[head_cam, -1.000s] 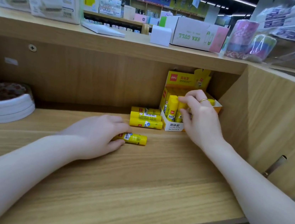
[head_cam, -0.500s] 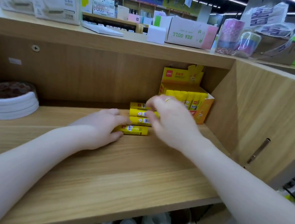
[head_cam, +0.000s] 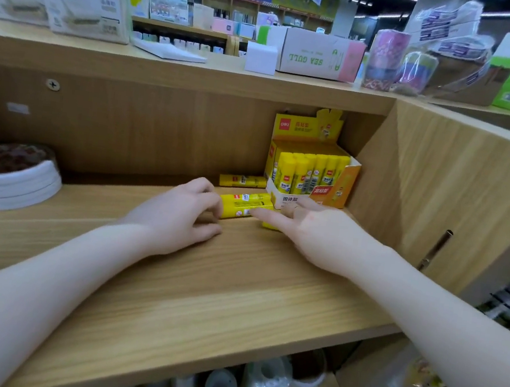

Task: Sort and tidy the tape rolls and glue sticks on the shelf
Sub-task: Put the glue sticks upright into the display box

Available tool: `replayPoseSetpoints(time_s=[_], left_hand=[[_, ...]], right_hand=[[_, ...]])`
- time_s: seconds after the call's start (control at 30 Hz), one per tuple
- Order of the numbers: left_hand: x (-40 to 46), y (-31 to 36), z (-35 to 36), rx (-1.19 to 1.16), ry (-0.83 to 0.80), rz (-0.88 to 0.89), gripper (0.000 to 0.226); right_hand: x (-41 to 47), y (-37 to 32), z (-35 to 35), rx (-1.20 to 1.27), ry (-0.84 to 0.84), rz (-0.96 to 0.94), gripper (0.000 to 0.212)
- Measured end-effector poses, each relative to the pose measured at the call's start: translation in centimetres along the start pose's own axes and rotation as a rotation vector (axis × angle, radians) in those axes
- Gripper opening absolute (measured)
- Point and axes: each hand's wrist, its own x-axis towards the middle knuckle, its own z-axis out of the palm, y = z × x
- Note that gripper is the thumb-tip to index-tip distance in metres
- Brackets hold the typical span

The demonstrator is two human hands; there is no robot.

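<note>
Glue sticks (head_cam: 244, 206) lie loose on the wooden shelf (head_cam: 203, 286), just left of the display box (head_cam: 309, 174). Left hand (head_cam: 180, 216) curls against one stick's end; right hand (head_cam: 316, 230), fingers straight, rests over them. Best pinch one stick mid-body, lift, slot upright in box.

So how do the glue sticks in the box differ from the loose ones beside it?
The boxed sticks stand upright in rows; the loose sticks lie flat on the shelf. The boxed ones are untouched; both hands, left hand and right hand, are at the loose ones. Both are yellow with the same labels.
</note>
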Motion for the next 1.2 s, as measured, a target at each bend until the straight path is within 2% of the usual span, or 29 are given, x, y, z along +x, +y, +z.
replayPoseSetpoints(time_s=[0.07, 0.2, 0.3, 0.43, 0.53, 0.7, 0.87, 1.0, 1.1, 1.2], left_hand=[[0.1, 0.4, 0.2, 0.047, 0.027, 0.011, 0.013], [0.5, 0.9, 0.8, 0.075, 0.043, 0.106, 0.030], [0.7, 0.9, 1.1, 0.110, 0.013, 0.129, 0.045], [0.7, 0.7, 1.1, 0.130, 0.010, 0.077, 0.048], [0.7, 0.6, 0.9, 0.123, 0.025, 0.069, 0.046], [0.8, 0.0, 0.9, 0.109, 0.020, 0.052, 0.047], [1.0, -0.2, 0.8, 0.078, 0.014, 0.031, 0.060], [1.0, 0.0, 0.7, 0.079, 0.008, 0.030, 0.065], [0.8, 0.1, 0.5, 0.077, -0.004, 0.032, 0.059], [0.5, -0.1, 0.2, 0.064, 0.004, 0.012, 0.055]], right_hand=[[-0.4, 0.9, -0.3, 0.079, 0.074, 0.060, 0.065], [-0.4, 3.5, -0.9, 0.378, 0.540, 0.323, 0.049], [0.3, 5.5, -1.0, 0.557, 0.748, 0.477, 0.041], [1.9, 6.4, 0.1, 0.689, 0.713, 0.524, 0.034], [2.9, 6.1, 1.0, 0.572, 0.628, 0.488, 0.033], [3.5, 5.4, 1.6, 0.467, 0.611, 0.440, 0.027], [3.0, 5.6, 2.1, 0.379, 0.638, 0.435, 0.017], [3.0, 5.9, 1.4, 0.295, 0.617, 0.426, 0.018], [2.7, 5.6, 0.9, 0.260, 0.644, 0.422, 0.024], [2.6, 3.3, 0.6, 0.258, 0.675, 0.234, 0.022]])
